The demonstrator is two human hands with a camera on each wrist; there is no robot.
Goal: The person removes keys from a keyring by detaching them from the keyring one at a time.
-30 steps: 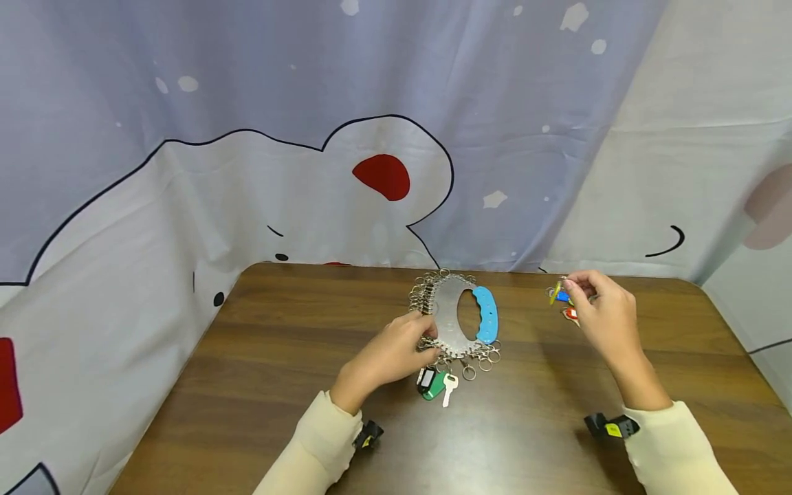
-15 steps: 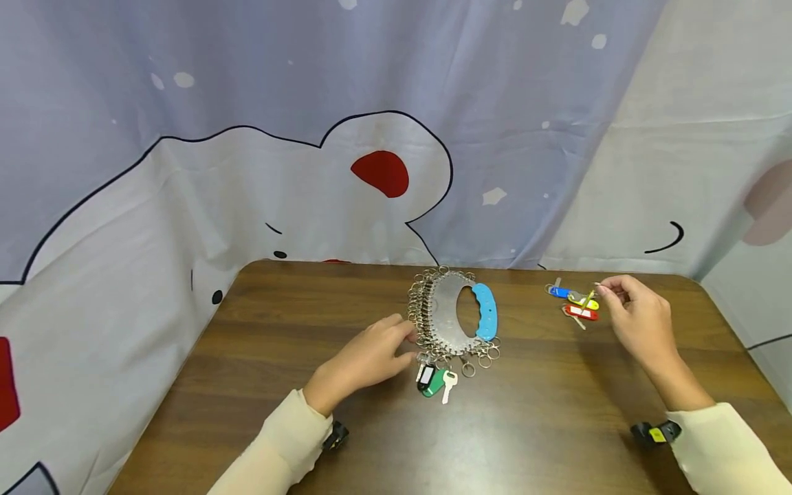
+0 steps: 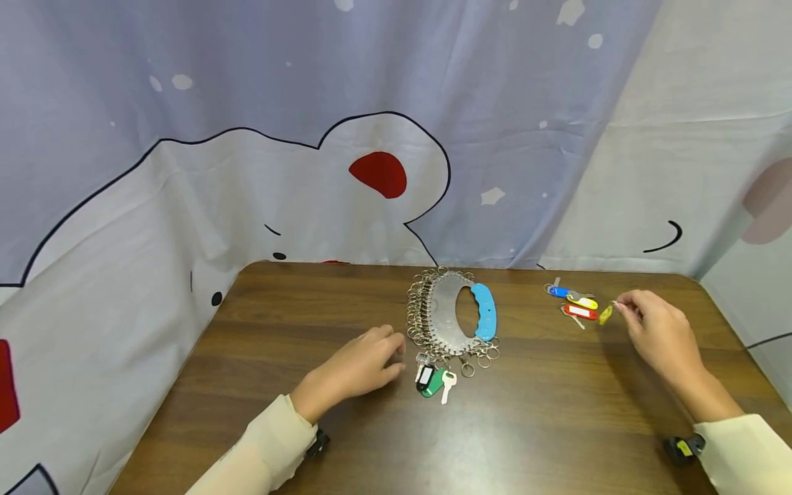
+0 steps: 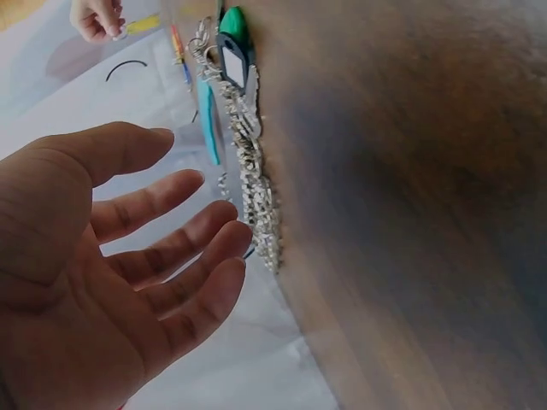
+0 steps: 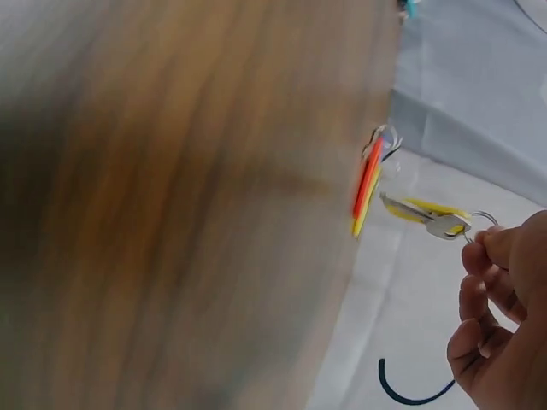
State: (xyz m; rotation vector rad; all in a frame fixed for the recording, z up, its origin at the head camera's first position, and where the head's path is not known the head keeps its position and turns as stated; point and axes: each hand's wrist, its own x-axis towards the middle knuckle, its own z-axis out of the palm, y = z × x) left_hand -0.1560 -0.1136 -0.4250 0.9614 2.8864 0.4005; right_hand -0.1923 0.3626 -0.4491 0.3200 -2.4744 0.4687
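My right hand (image 3: 665, 337) pinches the ring of a yellow key tag (image 3: 606, 315) between thumb and fingertip. In the right wrist view a silver key (image 5: 446, 225) hangs with that tag, off the tabletop. My left hand (image 3: 349, 371), fingers loosely bent and holding nothing, is just left of a metal key holder plate (image 3: 442, 316) with a blue handle (image 3: 487, 313). Many small rings and clips line the plate's edge. At its near side lie a black tag (image 3: 425, 376), a green tag (image 3: 434, 385) and a silver key (image 3: 449, 386).
Left of the right hand lie a blue tag (image 3: 559, 292), another yellow tag (image 3: 583, 302) and a red tag (image 3: 580, 312), with keys. They rest on a brown wooden table (image 3: 532, 426). A printed curtain (image 3: 297, 199) hangs behind the table's far edge.
My right hand has carried the yellow key tag rightward and a little nearer, away from the other tags, uncovering them. My left hand has drawn back left from the key holder.
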